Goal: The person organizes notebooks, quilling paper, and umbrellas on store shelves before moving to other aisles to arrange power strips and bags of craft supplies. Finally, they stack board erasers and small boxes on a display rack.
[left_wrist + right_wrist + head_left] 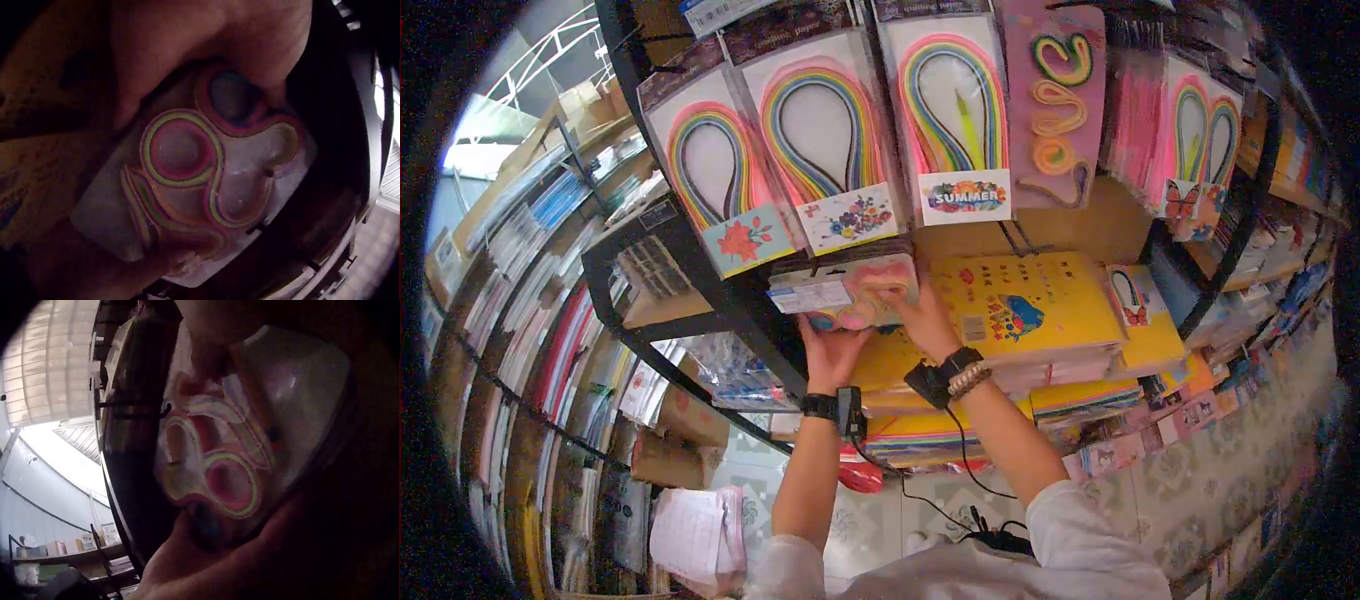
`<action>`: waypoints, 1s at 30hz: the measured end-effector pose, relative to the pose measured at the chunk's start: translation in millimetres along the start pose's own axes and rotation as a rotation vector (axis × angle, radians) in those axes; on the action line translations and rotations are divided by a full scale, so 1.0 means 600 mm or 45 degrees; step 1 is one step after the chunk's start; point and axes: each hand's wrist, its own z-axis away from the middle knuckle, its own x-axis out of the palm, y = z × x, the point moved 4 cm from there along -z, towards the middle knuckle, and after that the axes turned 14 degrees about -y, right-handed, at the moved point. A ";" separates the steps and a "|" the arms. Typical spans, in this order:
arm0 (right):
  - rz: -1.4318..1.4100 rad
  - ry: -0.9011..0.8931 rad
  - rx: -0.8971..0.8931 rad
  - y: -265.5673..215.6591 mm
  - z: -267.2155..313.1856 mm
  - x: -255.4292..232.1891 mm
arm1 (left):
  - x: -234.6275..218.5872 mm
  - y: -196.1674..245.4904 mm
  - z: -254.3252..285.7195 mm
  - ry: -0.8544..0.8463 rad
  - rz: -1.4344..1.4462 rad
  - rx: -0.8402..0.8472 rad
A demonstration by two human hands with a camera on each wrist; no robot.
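Both hands hold a stack of clear packs of quilling paper strips (880, 292) under the hanging packs. Pink, yellow and green strips are coiled inside. My left hand (833, 355) grips the stack from below at its near left. On its right side my right hand (925, 318) grips it, fingers over the front. In the left wrist view the coiled strips (181, 150) fill the middle, with the left hand (212, 44) along the top edge. Dim in the right wrist view, the front pack (294, 381) has the right hand (212, 331) over its upper part.
Long quilling paper packs (810, 130) hang from hooks just above the hands. Yellow printed packs (1050, 300) lie stacked on the shelf to the right. A black shelf post (750, 330) stands close left of the hands. Book-filled shelves (530, 350) line the far left.
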 end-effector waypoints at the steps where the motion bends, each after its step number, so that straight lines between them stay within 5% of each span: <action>1: 0.001 0.027 -0.029 0.010 0.002 0.002 | 0.005 0.000 0.005 -0.010 -0.083 0.000; 14: 0.311 0.180 -0.060 -0.003 0.049 0.009 | 0.013 0.000 0.025 0.112 -0.100 -0.022; 19: 0.248 0.266 -0.118 -0.009 0.077 0.002 | 0.016 -0.004 0.035 0.209 -0.307 0.036; 30: 0.236 0.325 -0.104 -0.016 0.097 -0.020 | 0.012 -0.013 0.060 0.360 -0.146 0.008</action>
